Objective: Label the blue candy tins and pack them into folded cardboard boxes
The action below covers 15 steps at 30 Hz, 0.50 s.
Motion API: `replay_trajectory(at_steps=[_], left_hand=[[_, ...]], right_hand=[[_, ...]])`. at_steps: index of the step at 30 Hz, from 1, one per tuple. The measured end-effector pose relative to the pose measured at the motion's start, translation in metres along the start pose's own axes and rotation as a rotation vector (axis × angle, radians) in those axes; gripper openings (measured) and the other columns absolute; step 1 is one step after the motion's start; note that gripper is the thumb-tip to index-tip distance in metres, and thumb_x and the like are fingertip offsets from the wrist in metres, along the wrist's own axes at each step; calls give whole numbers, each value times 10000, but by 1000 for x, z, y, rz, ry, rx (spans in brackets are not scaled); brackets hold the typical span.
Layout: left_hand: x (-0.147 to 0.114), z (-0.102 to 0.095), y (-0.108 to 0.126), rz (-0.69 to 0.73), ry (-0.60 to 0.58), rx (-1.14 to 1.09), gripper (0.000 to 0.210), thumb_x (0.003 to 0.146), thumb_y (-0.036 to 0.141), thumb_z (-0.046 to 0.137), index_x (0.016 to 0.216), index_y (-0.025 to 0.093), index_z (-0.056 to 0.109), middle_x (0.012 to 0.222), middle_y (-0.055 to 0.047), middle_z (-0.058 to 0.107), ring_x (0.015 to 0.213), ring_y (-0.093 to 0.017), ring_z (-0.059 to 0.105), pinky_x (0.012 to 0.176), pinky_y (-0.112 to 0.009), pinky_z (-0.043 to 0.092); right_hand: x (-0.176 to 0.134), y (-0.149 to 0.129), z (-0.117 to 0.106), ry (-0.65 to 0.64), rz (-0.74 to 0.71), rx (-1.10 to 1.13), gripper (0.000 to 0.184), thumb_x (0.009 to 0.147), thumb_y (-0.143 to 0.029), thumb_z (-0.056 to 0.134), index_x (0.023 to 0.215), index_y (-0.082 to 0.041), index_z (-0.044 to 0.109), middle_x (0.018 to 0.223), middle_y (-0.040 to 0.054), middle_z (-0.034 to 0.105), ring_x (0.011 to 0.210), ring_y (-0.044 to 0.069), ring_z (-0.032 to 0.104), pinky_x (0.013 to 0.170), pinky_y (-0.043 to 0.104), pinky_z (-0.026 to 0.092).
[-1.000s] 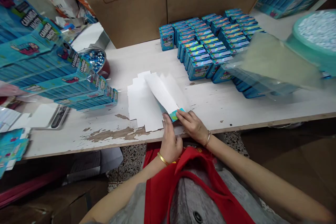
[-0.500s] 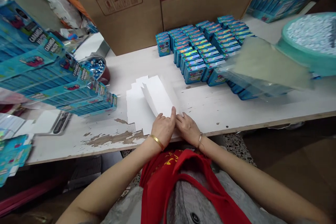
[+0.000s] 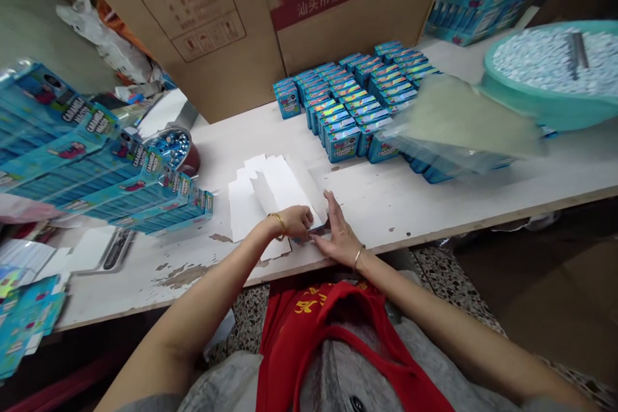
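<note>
A partly folded white card box (image 3: 286, 183) lies near the table's front edge, its side panels standing up. My left hand (image 3: 295, 221) is closed at its near end, with curled fingers pressing down at the end flap. On the right of that same end rests my right hand (image 3: 338, 235), fingers stretched out and thumb apart, its palm side towards the box. A little blue print shows between the hands. Beneath and left of the box lie flat white card blanks (image 3: 243, 209), overlapping in a stepped pile.
Rows of small blue boxes (image 3: 344, 145) stand behind, partly under a clear plastic sheet (image 3: 468, 119). A teal basin (image 3: 512, 100) of wrapped pieces stands right. Stacked blue display boxes (image 3: 96, 154) and a dark red bowl (image 3: 192, 159) are left. A large carton (image 3: 241, 71) blocks the back.
My left hand has moved left and curled over the near end flap. My right hand has opened out, fingers now extended beside the box. The camera view has shifted slightly.
</note>
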<state>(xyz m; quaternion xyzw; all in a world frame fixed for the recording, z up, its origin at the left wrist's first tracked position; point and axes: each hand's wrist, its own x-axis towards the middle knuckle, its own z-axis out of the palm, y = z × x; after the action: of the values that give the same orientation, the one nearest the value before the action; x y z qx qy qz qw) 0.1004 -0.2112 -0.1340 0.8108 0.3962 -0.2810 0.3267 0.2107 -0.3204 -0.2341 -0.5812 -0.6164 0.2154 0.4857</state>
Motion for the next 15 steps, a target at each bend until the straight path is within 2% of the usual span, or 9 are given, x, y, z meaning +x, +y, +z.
replay_trajectory(at_steps=[2, 4, 6, 9, 11, 13, 14, 15], left_hand=[[-4, 3, 6, 18, 54, 75, 283, 622, 78, 638, 897, 147, 633, 835, -13, 712, 769, -164, 643, 663, -233, 487], [-10, 12, 18, 51, 151, 164, 196, 661, 104, 622, 848, 147, 663, 838, -37, 714, 791, -191, 650, 686, -258, 490], [-19, 22, 31, 131, 210, 199, 186, 713, 156, 622, 892, 158, 676, 878, -54, 717, 818, -208, 657, 713, -277, 496], [-32, 24, 42, 370, 301, 148, 231, 815, 289, 596, 1009, 182, 663, 966, -59, 714, 878, -202, 659, 781, -287, 500], [-34, 12, 34, 477, 490, 122, 318, 893, 364, 502, 1127, 183, 620, 1100, -79, 683, 994, -198, 635, 882, -306, 474], [-28, -4, 14, 442, 699, 169, 403, 934, 383, 422, 1253, 170, 544, 1293, -117, 578, 1178, -223, 540, 996, -365, 402], [-23, -13, 1, 393, 747, 219, 431, 938, 385, 409, 1298, 171, 508, 1371, -127, 508, 1257, -247, 471, 1031, -409, 360], [-16, -20, -12, 335, 738, 258, 431, 947, 376, 385, 1317, 182, 493, 1408, -122, 470, 1292, -261, 432, 1040, -441, 339]], right_hand=[[11, 4, -8, -91, 126, 86, 929, 812, -250, 556, 1496, -188, -69, 1439, 190, 373, 1066, 222, 587, 834, 373, 529], [24, 6, -19, -174, 175, 58, 746, 832, -213, 478, 1496, -176, 139, 1319, 145, 530, 995, 194, 619, 835, 352, 524], [37, 5, -35, -248, 143, -81, 630, 818, -152, 426, 1441, -182, 334, 1266, 106, 590, 1052, 195, 599, 894, 350, 493], [49, 1, -66, -401, 70, -360, 597, 804, -104, 394, 1390, -211, 433, 1239, 71, 621, 1049, 192, 600, 883, 323, 478], [51, 0, -85, -477, 11, -539, 592, 823, -97, 390, 1396, -241, 427, 1184, 57, 650, 994, 190, 610, 823, 303, 478], [48, 2, -99, -514, -88, -678, 596, 835, -70, 387, 1401, -257, 419, 1147, 56, 661, 957, 193, 598, 758, 289, 464], [46, 4, -103, -528, -142, -731, 597, 836, -53, 392, 1395, -258, 425, 1137, 58, 661, 942, 194, 587, 729, 285, 453], [43, 5, -105, -543, -192, -774, 593, 834, -40, 401, 1383, -258, 440, 1134, 61, 657, 928, 195, 575, 708, 281, 440]])
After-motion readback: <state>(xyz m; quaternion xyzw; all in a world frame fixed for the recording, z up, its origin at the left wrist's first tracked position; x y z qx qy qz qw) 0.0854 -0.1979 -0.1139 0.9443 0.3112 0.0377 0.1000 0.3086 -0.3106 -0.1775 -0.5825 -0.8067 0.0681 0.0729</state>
